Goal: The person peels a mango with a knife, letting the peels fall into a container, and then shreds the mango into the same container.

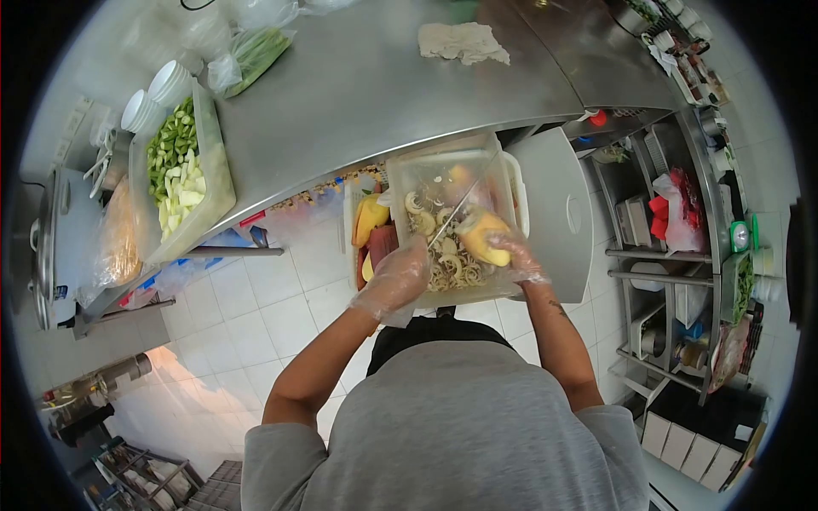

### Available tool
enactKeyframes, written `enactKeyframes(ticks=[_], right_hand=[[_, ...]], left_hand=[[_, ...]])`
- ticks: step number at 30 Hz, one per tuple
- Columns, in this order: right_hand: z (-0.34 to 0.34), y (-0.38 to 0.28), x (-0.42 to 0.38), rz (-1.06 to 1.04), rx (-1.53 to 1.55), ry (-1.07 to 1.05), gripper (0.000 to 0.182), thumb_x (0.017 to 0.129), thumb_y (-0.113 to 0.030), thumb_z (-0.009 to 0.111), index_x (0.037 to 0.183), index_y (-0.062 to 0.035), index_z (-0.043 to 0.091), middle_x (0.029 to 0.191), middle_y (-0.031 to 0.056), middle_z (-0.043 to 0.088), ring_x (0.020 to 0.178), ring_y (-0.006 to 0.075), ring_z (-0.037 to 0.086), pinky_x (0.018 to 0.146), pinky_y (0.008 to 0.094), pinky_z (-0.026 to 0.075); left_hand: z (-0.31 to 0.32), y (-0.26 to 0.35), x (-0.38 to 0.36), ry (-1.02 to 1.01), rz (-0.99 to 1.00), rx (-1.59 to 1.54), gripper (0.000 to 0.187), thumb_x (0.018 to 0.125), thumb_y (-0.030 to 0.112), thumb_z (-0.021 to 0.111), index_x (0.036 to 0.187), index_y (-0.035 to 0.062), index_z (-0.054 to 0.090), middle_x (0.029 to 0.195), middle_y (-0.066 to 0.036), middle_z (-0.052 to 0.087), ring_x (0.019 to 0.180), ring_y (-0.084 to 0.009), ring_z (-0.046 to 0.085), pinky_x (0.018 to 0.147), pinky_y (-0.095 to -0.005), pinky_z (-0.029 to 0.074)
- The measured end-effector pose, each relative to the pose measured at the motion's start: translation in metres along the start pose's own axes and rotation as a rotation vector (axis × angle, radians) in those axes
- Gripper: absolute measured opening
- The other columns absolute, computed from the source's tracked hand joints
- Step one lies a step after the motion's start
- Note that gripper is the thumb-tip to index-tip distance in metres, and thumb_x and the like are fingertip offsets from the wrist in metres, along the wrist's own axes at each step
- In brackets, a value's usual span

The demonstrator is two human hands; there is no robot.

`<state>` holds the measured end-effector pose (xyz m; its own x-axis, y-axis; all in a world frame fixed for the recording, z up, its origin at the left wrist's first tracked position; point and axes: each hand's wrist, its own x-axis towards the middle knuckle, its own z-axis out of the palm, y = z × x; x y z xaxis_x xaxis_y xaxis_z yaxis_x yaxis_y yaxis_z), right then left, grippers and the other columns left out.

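Observation:
A clear plastic glove covers my left hand (402, 274), which is closed around the handle of a knife (452, 218). The knife's long thin blade points up and to the right over a clear plastic bin (400, 179). My gloved right hand (518, 255) grips a yellow bell pepper (483, 237) above the same bin, close to the blade. Many pale curled pieces (458, 271) lie in the bin; their kind I cannot make out. Left of it, partly behind my left hand, a second container holds yellow peppers (370, 217) and dark red ones (383, 244).
A steel counter (358, 102) runs ahead, with a crumpled cloth (464, 43) on it. At its left stand a tub (223, 183) of chopped green and pale vegetables, stacked white cups (170, 83) and bagged greens (260, 60). Metal shelving (660, 264) is at the right.

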<state>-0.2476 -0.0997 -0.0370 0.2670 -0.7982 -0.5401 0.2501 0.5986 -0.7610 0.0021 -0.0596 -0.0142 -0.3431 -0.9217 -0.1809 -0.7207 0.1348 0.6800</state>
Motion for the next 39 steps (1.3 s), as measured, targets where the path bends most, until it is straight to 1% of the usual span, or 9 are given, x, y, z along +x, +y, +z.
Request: enactKeyframes(ticks=[5, 8, 17, 22, 26, 29, 32, 35, 39], right_hand=[[-0.004, -0.012, -0.009, -0.094, 0.081, 0.043, 0.068, 0.075, -0.012, 0.073, 0.133, 0.0035, 0.041, 0.113, 0.0126, 0.060, 0.102, 0.0207, 0.060, 0.091, 0.0311, 0.050], [-0.013, 0.006, 0.003, -0.101, 0.113, 0.108, 0.057, 0.076, -0.015, 0.071, 0.125, -0.0012, 0.047, 0.108, 0.0111, 0.060, 0.090, 0.0225, 0.063, 0.068, 0.0326, 0.055], [0.007, -0.001, 0.002, -0.062, 0.181, 0.099, 0.046, 0.076, -0.016, 0.071, 0.115, -0.0012, 0.053, 0.098, 0.0107, 0.062, 0.084, 0.0214, 0.064, 0.064, 0.0312, 0.054], [0.007, 0.002, 0.005, -0.074, 0.186, 0.114, 0.047, 0.076, -0.017, 0.071, 0.115, 0.0003, 0.053, 0.098, 0.0118, 0.062, 0.083, 0.0221, 0.064, 0.064, 0.0315, 0.055], [-0.006, 0.004, 0.011, 0.053, 0.256, 0.058, 0.062, 0.077, -0.008, 0.071, 0.131, 0.0015, 0.042, 0.114, 0.0117, 0.059, 0.099, 0.0199, 0.062, 0.082, 0.0302, 0.055], [-0.004, 0.005, 0.012, 0.035, 0.259, 0.068, 0.060, 0.076, -0.009, 0.072, 0.129, 0.0018, 0.045, 0.111, 0.0110, 0.060, 0.098, 0.0191, 0.062, 0.079, 0.0303, 0.055], [0.000, 0.005, 0.010, -0.036, 0.172, 0.060, 0.048, 0.076, -0.016, 0.071, 0.117, 0.0012, 0.052, 0.100, 0.0121, 0.062, 0.085, 0.0221, 0.064, 0.067, 0.0327, 0.056], [0.010, -0.007, 0.001, -0.020, 0.199, 0.032, 0.058, 0.077, -0.011, 0.070, 0.128, 0.0028, 0.046, 0.110, 0.0113, 0.061, 0.094, 0.0190, 0.063, 0.078, 0.0303, 0.055], [0.008, -0.008, 0.004, -0.038, 0.074, 0.027, 0.063, 0.077, -0.013, 0.071, 0.131, 0.0046, 0.043, 0.109, 0.0124, 0.061, 0.094, 0.0195, 0.064, 0.078, 0.0314, 0.056]], left_hand=[[-0.015, 0.030, -0.022, -0.103, -0.071, 0.004, 0.017, 0.083, 0.003, 0.049, 0.099, -0.0023, 0.048, 0.090, -0.027, 0.061, 0.087, -0.0439, 0.060, 0.076, -0.0490, 0.047], [-0.024, 0.039, -0.036, -0.080, -0.003, 0.075, 0.018, 0.081, 0.001, 0.050, 0.099, -0.0016, 0.047, 0.090, -0.024, 0.061, 0.087, -0.0421, 0.060, 0.074, -0.0477, 0.048], [-0.036, 0.040, -0.051, -0.078, -0.010, 0.138, 0.019, 0.081, -0.001, 0.048, 0.100, -0.0016, 0.045, 0.088, -0.021, 0.061, 0.086, -0.0397, 0.062, 0.071, -0.0468, 0.048], [-0.036, 0.040, -0.056, -0.078, -0.036, 0.137, 0.018, 0.081, -0.002, 0.048, 0.099, -0.0010, 0.044, 0.088, -0.021, 0.061, 0.087, -0.0398, 0.061, 0.072, -0.0470, 0.047], [-0.040, 0.041, -0.058, -0.089, -0.031, 0.129, 0.017, 0.082, 0.000, 0.048, 0.099, -0.0010, 0.044, 0.088, -0.021, 0.061, 0.086, -0.0396, 0.061, 0.072, -0.0471, 0.047], [-0.039, 0.039, -0.059, -0.103, -0.042, 0.132, 0.017, 0.083, 0.000, 0.048, 0.099, -0.0009, 0.044, 0.088, -0.021, 0.061, 0.086, -0.0397, 0.061, 0.072, -0.0473, 0.047], [-0.040, 0.042, -0.057, -0.124, -0.072, 0.116, 0.016, 0.084, 0.001, 0.048, 0.099, -0.0012, 0.045, 0.089, -0.022, 0.061, 0.088, -0.0400, 0.061, 0.073, -0.0478, 0.047], [-0.034, 0.044, -0.050, -0.144, -0.113, 0.118, 0.016, 0.084, 0.001, 0.048, 0.100, -0.0018, 0.045, 0.091, -0.023, 0.062, 0.090, -0.0406, 0.062, 0.073, -0.0484, 0.047], [-0.024, 0.040, -0.032, -0.151, -0.087, 0.119, 0.015, 0.086, 0.001, 0.044, 0.099, -0.0052, 0.046, 0.091, -0.026, 0.062, 0.089, -0.0412, 0.063, 0.075, -0.0483, 0.049]])
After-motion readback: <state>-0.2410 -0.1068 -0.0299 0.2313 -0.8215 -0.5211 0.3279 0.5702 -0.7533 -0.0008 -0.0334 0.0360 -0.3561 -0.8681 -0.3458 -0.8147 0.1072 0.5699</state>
